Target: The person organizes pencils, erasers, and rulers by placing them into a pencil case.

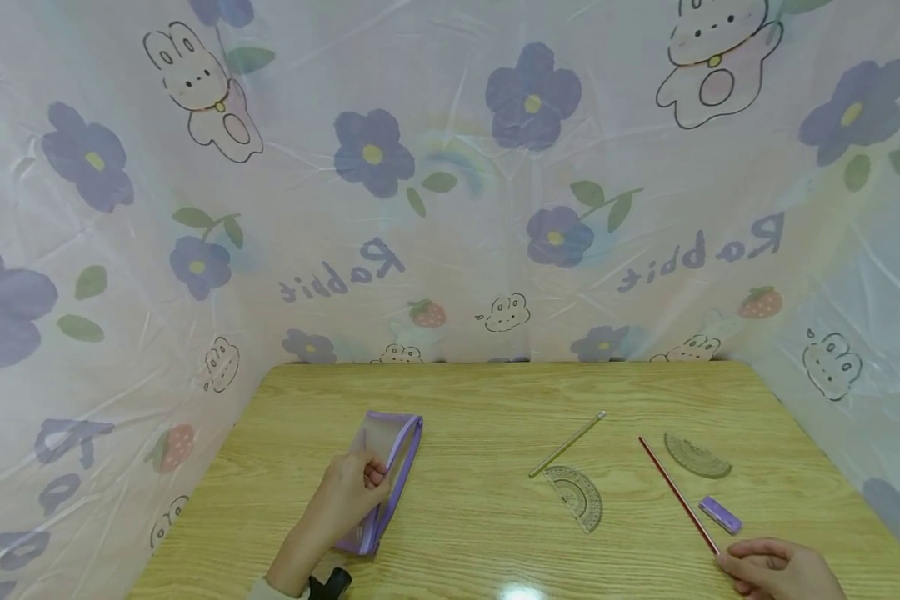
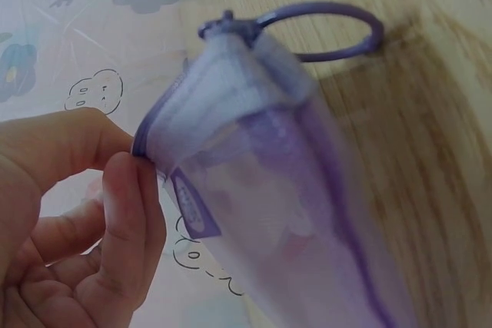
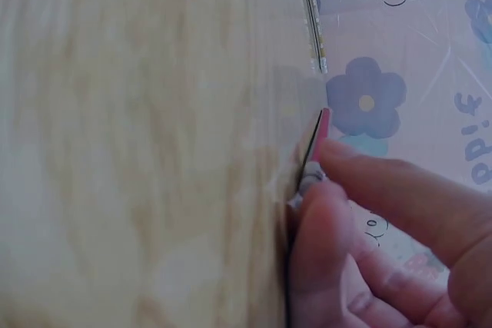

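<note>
At the left of the table, my left hand [image 1: 345, 493] pinches the edge of a purple mesh pencil case [image 1: 381, 429] between thumb and finger. The left wrist view shows the case [image 2: 269, 213] from close by, with its zip edge in the fingertips and a purple loop [image 2: 377, 32] at its end. My right hand [image 1: 783, 568], at the near right, pinches the near end of a slim red pencil [image 1: 675, 492], which lies slanting away across the table. In the right wrist view only a short red part [image 3: 323, 124] of it shows beyond the fingertips.
Left of the red pencil lie a yellowish pencil [image 1: 567, 444] and a clear protractor [image 1: 591, 498]. Right of it are a second clear protractor [image 1: 697, 457] and a small purple block [image 1: 720, 514], possibly an eraser. Patterned sheeting [image 1: 450, 242] surrounds the wooden table [image 1: 472, 400].
</note>
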### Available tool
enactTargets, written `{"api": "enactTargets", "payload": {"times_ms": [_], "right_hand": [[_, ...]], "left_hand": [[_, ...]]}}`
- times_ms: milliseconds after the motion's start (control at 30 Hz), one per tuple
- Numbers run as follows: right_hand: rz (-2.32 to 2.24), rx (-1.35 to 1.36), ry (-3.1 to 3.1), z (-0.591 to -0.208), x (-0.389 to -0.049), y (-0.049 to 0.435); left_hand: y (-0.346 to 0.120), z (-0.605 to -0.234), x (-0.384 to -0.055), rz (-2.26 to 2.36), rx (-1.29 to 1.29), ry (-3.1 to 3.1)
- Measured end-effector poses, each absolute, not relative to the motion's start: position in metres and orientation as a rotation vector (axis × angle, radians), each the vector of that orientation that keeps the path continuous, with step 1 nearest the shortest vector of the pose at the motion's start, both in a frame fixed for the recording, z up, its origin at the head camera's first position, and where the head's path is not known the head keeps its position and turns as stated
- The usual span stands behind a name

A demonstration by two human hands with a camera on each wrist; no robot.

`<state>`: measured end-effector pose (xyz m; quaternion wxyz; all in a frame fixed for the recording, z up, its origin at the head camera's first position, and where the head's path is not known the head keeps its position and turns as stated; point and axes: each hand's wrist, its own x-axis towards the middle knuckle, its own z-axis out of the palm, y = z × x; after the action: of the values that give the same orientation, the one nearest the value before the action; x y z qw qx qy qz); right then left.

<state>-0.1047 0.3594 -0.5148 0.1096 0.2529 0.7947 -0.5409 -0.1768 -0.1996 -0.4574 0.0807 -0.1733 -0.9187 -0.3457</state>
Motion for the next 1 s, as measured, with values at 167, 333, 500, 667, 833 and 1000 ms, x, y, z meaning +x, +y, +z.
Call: {"api": "enactTargets", "payload": {"times_ms": [167, 333, 500, 667, 833, 1000], "right_hand": [[-1.537, 0.712, 2.383, -0.515, -0.105, 0.359], [-1.522, 0.678, 2.394, -0.511, -0.106, 0.358], [-1.511, 0.625, 2.402, -0.507, -0.106, 0.356], [-1.485, 0.599, 2.425, -0.504, -0.107, 0.353], [-1.449, 0.541, 2.473, -0.504, -0.109, 0.351], [-1.391, 0.508, 2.508, -0.506, -0.112, 0.349]], "left_hand": [[-0.2, -0.458, -0.177, -1.03, -0.515, -2.749], [-0.199, -0.46, -0.176, -1.05, -0.5, -2.758], [-0.199, -0.462, -0.176, -1.046, -0.502, -2.761], [-0.2, -0.462, -0.176, -1.047, -0.499, -2.758], [-0.201, -0.463, -0.175, -1.054, -0.479, -2.762], [-0.202, -0.463, -0.172, -1.081, -0.453, -2.775]]}}
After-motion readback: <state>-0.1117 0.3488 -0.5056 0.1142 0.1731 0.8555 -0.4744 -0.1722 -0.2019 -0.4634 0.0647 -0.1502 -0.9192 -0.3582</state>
